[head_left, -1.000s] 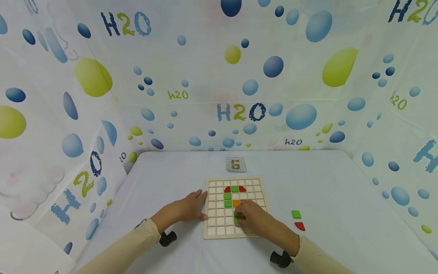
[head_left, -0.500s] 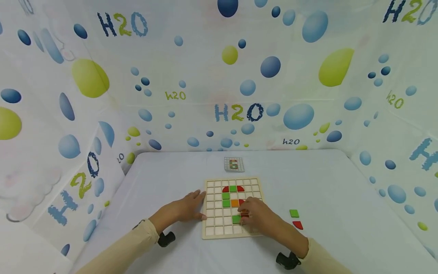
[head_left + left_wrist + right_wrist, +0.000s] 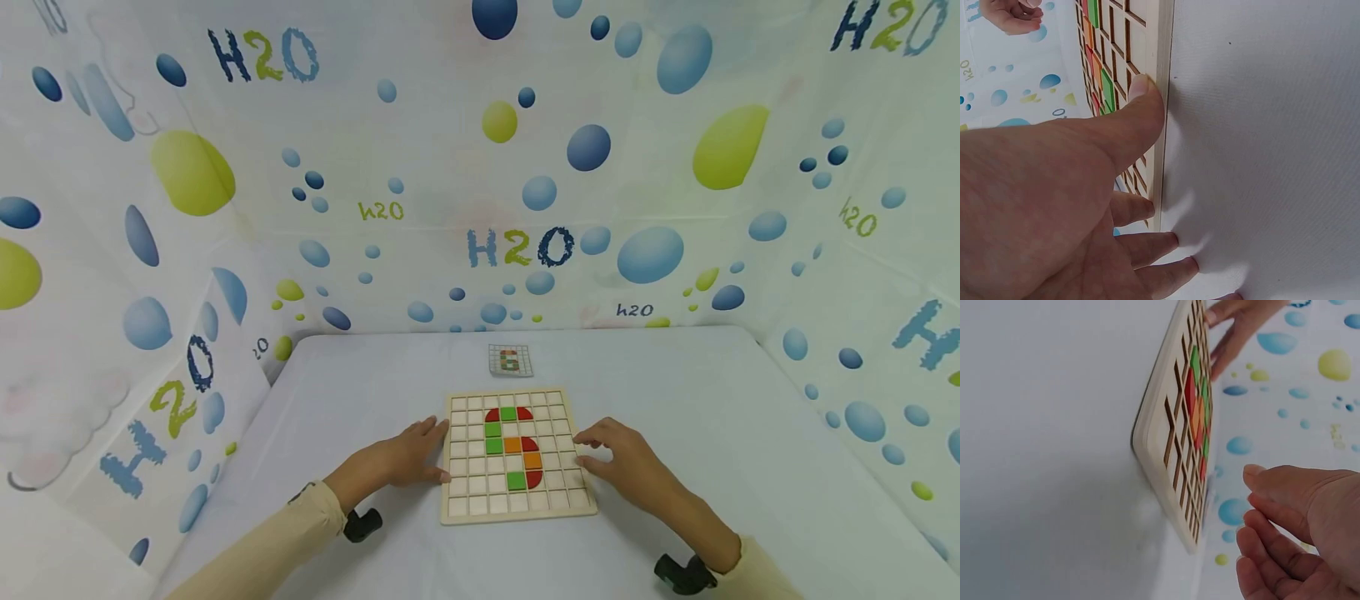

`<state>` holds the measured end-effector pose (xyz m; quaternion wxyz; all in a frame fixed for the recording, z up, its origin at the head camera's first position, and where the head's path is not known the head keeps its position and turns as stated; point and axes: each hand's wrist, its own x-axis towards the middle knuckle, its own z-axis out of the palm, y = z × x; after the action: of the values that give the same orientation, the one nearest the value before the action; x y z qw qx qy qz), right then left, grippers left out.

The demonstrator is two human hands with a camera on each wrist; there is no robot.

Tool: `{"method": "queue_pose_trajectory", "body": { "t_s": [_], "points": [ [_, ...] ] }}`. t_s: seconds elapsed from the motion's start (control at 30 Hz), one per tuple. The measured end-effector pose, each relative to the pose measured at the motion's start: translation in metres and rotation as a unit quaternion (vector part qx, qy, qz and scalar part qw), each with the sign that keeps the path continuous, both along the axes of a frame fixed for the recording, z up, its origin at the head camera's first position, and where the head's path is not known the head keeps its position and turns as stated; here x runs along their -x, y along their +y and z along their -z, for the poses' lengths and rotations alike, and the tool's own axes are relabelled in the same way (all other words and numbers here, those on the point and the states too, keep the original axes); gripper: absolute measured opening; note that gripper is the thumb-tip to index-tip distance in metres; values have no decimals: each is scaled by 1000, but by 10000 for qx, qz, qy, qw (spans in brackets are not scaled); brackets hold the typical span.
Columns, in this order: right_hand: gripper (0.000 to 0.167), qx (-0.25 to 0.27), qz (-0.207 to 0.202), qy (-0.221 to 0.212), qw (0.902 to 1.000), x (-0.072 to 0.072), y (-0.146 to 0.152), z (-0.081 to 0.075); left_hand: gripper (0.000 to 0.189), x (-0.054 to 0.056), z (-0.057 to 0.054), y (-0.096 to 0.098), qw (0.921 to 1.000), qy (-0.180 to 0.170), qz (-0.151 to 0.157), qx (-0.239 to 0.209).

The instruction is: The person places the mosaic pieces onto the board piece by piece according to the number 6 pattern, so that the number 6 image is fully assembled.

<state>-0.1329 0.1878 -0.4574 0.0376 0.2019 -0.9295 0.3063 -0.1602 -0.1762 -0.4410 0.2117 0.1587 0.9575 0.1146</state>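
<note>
A wooden grid board point(image 3: 468, 506) lies on the table, with green, red and orange pieces set in its squares. Among them are an orange square point(image 3: 532, 460), a red rounded piece point(image 3: 533, 479) and a green square point(image 3: 516, 480). My left hand point(image 3: 411, 452) rests at the board's left edge; in the left wrist view its thumb point(image 3: 1138, 115) touches the rim and the fingers lie along the side. At the board's right edge is my right hand point(image 3: 624, 461), thumb and fingers apart, nothing visible between them in the right wrist view.
Behind the board lies a small card point(image 3: 510, 361) printed with a gridded coloured figure. A white cloth covers the table point(image 3: 375, 367). Sheets point(image 3: 420, 167) with bubbles and lettering hang around the back and sides. A black camera sits on each wrist.
My right hand has left the board's lower middle and moved right, uncovering the orange square and red rounded piece. The loose green and red pieces at right are now hidden behind it. Left hand stays.
</note>
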Motion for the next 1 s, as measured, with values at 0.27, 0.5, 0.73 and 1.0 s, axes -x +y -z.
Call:
{"method": "queue_pose_trajectory", "body": {
  "t_s": [0.27,0.5,0.73,1.0],
  "points": [
    [30,145,336,116,9993,-7,36,-4,93,0,0,0,10000,19,-1,17],
    [35,106,758,-42,9971,-19,71,0,92,-1,0,1,10000,-15,-63,49],
    [40,232,917,-317,9950,-31,93,13,92,-1,-4,1,10000,-55,-48,33],
    [45,131,819,-641,9945,-35,95,30,92,-1,-3,1,10000,-86,-15,24]
  ]
}}
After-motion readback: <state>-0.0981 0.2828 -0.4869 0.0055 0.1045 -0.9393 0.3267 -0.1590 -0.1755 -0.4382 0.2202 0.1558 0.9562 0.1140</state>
